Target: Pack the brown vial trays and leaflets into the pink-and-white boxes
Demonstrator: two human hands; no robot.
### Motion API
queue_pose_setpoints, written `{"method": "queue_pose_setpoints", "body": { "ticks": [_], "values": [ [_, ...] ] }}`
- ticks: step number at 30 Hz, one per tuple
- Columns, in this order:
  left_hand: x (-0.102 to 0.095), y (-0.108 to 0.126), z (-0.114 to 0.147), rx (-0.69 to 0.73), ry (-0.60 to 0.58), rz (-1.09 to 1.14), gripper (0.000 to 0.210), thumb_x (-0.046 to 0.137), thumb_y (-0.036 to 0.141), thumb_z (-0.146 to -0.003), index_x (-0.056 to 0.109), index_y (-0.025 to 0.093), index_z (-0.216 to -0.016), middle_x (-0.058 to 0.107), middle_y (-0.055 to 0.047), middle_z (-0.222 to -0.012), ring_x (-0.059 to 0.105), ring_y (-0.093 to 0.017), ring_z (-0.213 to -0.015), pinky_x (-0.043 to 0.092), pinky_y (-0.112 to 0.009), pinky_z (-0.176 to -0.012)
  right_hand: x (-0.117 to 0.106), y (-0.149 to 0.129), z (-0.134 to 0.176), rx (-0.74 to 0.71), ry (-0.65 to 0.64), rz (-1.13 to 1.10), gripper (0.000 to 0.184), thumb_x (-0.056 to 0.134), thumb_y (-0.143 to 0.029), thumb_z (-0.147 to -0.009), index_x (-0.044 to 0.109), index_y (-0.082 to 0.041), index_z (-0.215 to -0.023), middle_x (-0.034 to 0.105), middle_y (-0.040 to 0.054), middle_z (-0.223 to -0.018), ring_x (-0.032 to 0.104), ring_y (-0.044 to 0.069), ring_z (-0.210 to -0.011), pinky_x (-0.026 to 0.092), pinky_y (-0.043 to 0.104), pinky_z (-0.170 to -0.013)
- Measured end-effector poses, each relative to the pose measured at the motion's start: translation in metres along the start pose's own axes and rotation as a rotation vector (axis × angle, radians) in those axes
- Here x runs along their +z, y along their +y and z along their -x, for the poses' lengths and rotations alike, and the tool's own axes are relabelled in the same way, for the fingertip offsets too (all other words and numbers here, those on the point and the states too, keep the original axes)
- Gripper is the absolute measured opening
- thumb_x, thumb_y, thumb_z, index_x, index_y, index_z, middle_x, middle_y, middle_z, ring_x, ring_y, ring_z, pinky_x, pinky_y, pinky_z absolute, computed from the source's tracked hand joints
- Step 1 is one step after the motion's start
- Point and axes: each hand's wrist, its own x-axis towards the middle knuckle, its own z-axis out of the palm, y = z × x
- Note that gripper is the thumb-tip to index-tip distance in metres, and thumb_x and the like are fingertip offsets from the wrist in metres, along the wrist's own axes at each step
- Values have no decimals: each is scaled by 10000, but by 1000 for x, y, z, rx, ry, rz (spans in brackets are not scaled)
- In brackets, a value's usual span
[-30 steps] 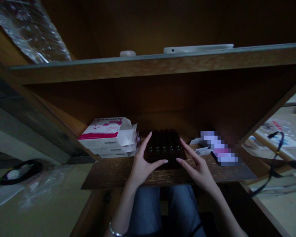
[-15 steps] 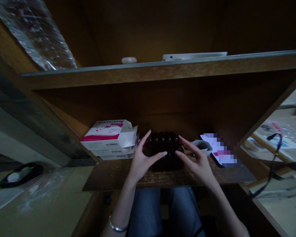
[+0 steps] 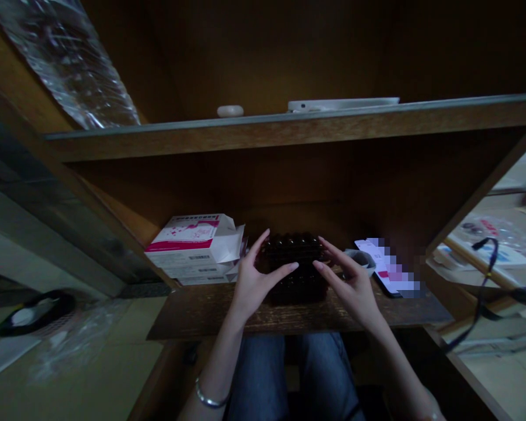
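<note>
A glossy, near-black piece with rounded bumps along its top [image 3: 293, 248] is held between my two hands above the front board. My left hand [image 3: 255, 280] grips its left side, fingers at the edge and thumb along the front. On the opposite side my right hand [image 3: 348, 280] holds it the same way, thumb tip near the other thumb. Directly below is another dark knobbed part [image 3: 298, 289], resting on the wooden board [image 3: 193, 318]. Deep shadow hides whether the two parts touch.
White-and-pink cartons [image 3: 197, 248] stand left of my hands. To the right are a translucent cup [image 3: 363, 260] and a lit phone [image 3: 383, 263]. Above runs a shelf edge [image 3: 263, 128] carrying a small white case [image 3: 230, 111] and a flat white device [image 3: 342, 104].
Both thumbs and the upper dark piece have risen slightly, with its front face showing more. The camera view has shifted a little; the surrounding things look unmoved.
</note>
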Motion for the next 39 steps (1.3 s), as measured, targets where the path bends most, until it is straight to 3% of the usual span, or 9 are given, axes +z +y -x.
{"method": "queue_pose_setpoints", "body": {
  "ticks": [5,11,14,17,21,25,28,30,39],
  "values": [
    [3,2,2,73,-12,-3,905,855,374,-669,439,219,-1457,589,-120,-1401,562,-303,-1293,400,-505,-1146,-1,-6,-1,-5,-12,-179,535,732,-383,-832,611,-276,-1341,660,53,-1344,652,262,-1187,518,458,-1052],
    [4,6,3,295,-101,-73,878,832,355,-713,409,272,-1477,372,-95,-1588,320,-310,-1477,241,-497,-1229,-4,-5,-8,112,77,-387,332,683,-465,-854,697,-287,-1134,658,60,-1338,590,290,-1277,532,453,-1019],
    [5,9,3,355,-179,-44,815,771,397,-782,390,279,-1492,294,-79,-1629,229,-310,-1512,179,-482,-1247,-3,-9,-16,168,137,-413,450,777,-444,-765,658,-289,-1171,666,77,-1320,608,298,-1253,529,469,-1020],
    [8,12,2,369,-114,18,737,606,388,-920,231,339,-1553,146,-4,-1677,98,-246,-1542,100,-445,-1261,-5,-17,-22,198,98,-426,631,825,-399,-716,604,-266,-1292,655,104,-1343,601,302,-1264,481,499,-1077],
    [10,16,2,352,-67,44,871,628,366,-907,68,369,-1574,64,21,-1685,45,-219,-1544,90,-411,-1262,-7,-25,-25,166,-23,-401,565,801,-406,-741,649,-237,-1258,667,89,-1332,609,294,-1258,477,497,-1090],
    [11,20,0,265,-87,113,932,731,341,-813,184,260,-1562,196,-66,-1663,205,-259,-1522,195,-408,-1251,-5,-25,-26,129,-60,-357,570,855,-361,-673,675,-239,-1201,716,68,-1252,668,293,-1169,532,478,-1038],
    [11,22,-3,112,-149,196,719,771,317,-756,464,180,-1392,529,-116,-1475,500,-293,-1361,375,-445,-1175,-4,-22,-27,127,-23,-362,578,869,-322,-651,672,-239,-1188,730,66,-1223,670,294,-1166,533,482,-1037],
    [10,22,-6,53,-175,213,597,794,305,-725,560,174,-1259,655,-100,-1318,603,-293,-1241,451,-465,-1112,-4,-21,-28,110,-9,-342,575,866,-310,-653,667,-241,-1189,730,65,-1222,667,290,-1172,528,488,-1044],
    [3,24,-8,66,-160,225,582,859,241,-650,616,177,-1175,701,-79,-1229,646,-279,-1159,505,-453,-1049,-12,-27,-30,84,-56,-305,527,886,-293,-621,646,-255,-1089,747,49,-1118,707,260,-1062,577,430,-966]
  ]
}}
